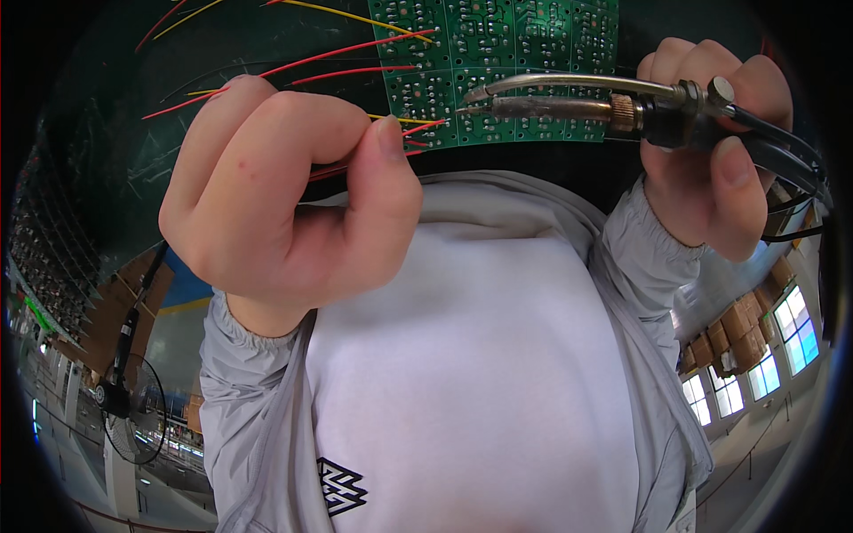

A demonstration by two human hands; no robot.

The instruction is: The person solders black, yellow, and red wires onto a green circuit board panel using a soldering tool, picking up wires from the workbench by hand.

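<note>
Left hand (284, 191): thumb, forefinger pinched on wire, likely steadying end at circuit-board panel (538, 51) lying between hands; red wire (425, 128), yellow wire (407, 119) both emerge there, cannot tell which. Right hand (689, 200): fingers wrapped round soldering iron (551, 107), tip just beside wire ends; curved feed tube (569, 80) alongside, presumably for solder.

The circuit board (484, 58) is bright green, specked with silvery dots and marked off by thin paler lines. Among the wires, the red wires (354, 72) are plain and vivid, the yellow wires (355, 19) equally plain. The table (115, 115) is dark green. The soldering iron (666, 122) combines a dull grey-brown barrel (551, 107), coppery collar (625, 114), silvery tube (577, 80) and black cables (786, 160). The jacket (244, 417) is light grey; the white shirt (480, 355) bears a black-and-white zigzag badge (342, 487). The fan (113, 397) is black, the boxes (742, 320) brown.
</note>
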